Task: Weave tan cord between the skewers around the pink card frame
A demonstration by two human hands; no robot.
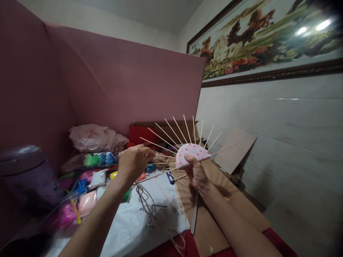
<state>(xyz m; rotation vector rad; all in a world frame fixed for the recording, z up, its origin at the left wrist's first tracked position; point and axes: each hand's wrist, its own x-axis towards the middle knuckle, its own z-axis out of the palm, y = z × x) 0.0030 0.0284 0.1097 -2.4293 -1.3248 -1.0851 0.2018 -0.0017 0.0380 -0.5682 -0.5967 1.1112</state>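
Observation:
My right hand (197, 174) grips a half-round piece (194, 151) covered in pale pink fabric with red dots, its thumb pressed on the front. Thin wooden sticks (184, 128) fan out from the curved edge of this piece. To its left is my left hand (135, 160), with fingers pinched together at the outer end of one of the left-hand sticks. The fingertips partly hide that end. Below my left hand, brown cord (143, 194) lies in loose loops on a white sheet (125, 225).
Bags of coloured clay (88, 201) and a pack of green and blue pieces (99, 159) lie at left. Brown cardboard (214, 210) covers the right side, with loose sticks (179, 201) and a pale strip (194, 214) nearby. A pink partition (128, 82) stands behind.

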